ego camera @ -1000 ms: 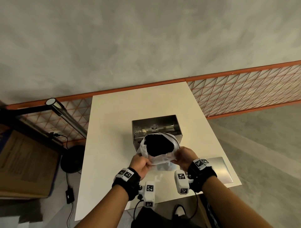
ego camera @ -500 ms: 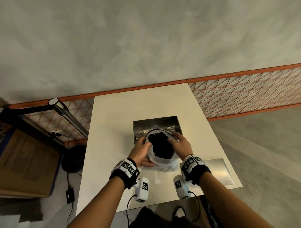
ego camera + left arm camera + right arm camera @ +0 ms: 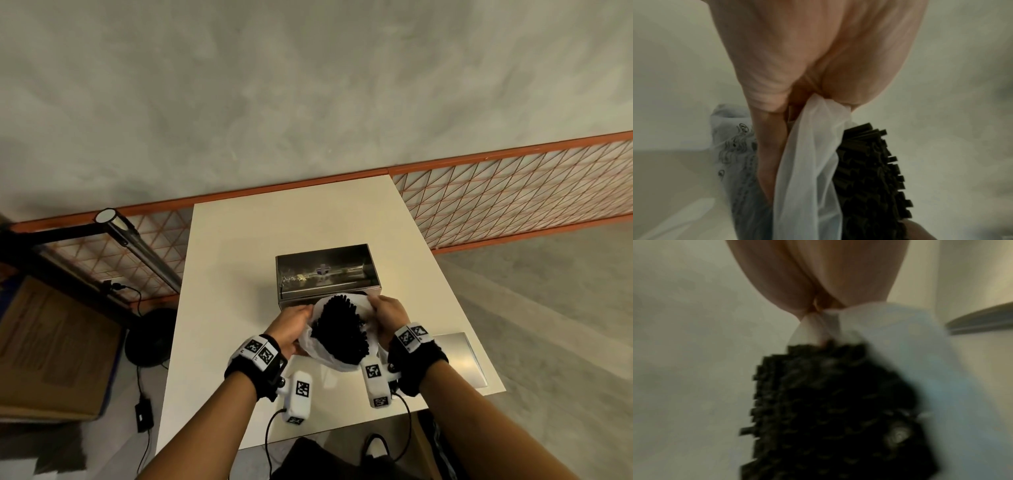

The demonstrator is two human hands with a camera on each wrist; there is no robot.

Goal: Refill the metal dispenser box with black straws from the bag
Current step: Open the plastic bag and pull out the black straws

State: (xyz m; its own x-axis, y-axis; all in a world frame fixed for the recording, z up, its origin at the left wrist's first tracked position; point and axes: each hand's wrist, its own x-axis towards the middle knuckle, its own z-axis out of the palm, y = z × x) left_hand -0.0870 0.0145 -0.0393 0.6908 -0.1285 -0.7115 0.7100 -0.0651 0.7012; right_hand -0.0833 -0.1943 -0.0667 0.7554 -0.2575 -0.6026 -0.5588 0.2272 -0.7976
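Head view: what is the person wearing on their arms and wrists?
Forearms are bare, no sleeves. Each wrist carries a black strap with white blocks printed with square black-and-white markers. A white camera pod, also marker-tagged, hangs below the left hand and the right hand, each trailing a thin black cable.

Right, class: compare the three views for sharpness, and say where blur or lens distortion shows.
Head view: sharp on the black straws and metal box, though the wide lens bends the railing. Left wrist view: straw ends crisp, the left hand soft. Right wrist view: blurred throughout, the bag smeared.
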